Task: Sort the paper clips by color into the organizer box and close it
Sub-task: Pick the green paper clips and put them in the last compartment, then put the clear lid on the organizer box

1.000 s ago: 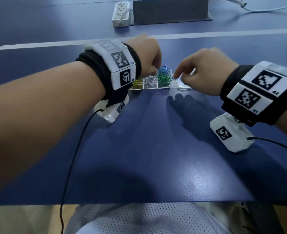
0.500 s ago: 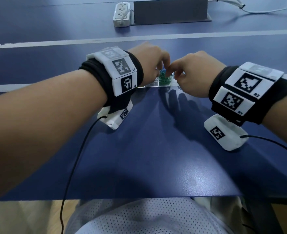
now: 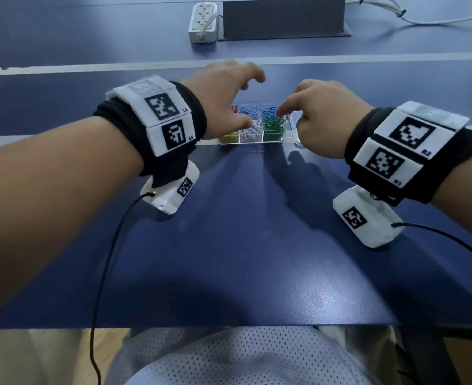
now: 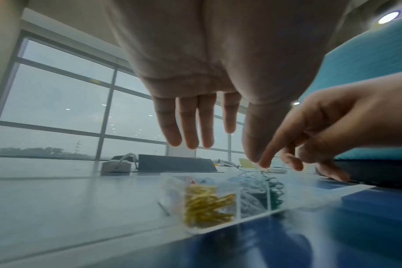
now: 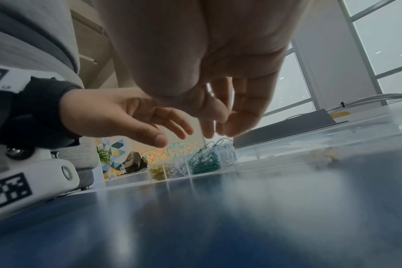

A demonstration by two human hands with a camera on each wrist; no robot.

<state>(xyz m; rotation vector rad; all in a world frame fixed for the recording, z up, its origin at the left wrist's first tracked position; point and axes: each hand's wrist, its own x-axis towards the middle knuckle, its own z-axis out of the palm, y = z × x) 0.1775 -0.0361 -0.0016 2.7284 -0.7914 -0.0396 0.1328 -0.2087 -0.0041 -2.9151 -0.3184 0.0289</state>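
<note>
- On the blue table [image 3: 229,232], toward its far side, sits the clear organizer box [image 3: 257,140], lid not over the compartments.
- Near row of the box, left to right: yellow paper clips [image 3: 228,138], white paper clips [image 3: 250,132], green paper clips [image 3: 273,126]; the green pile heaps above the rim.
- Far row: red paper clips [image 3: 234,109] at the left and blue paper clips [image 3: 248,111] beside them.
- Left hand [image 3: 223,98] hovers over the box's left half, fingers [image 4: 188,127] straight and slightly spread, holding nothing.
- Right hand [image 3: 321,118] is at the box's right end, its index finger [image 3: 282,108] pointing down at the green pile; the other fingers are loosely curled. Whether anything is pinched cannot be told.
- Beyond the box lie a white power strip [image 3: 203,22] and a dark grey panel [image 3: 283,16].
</note>
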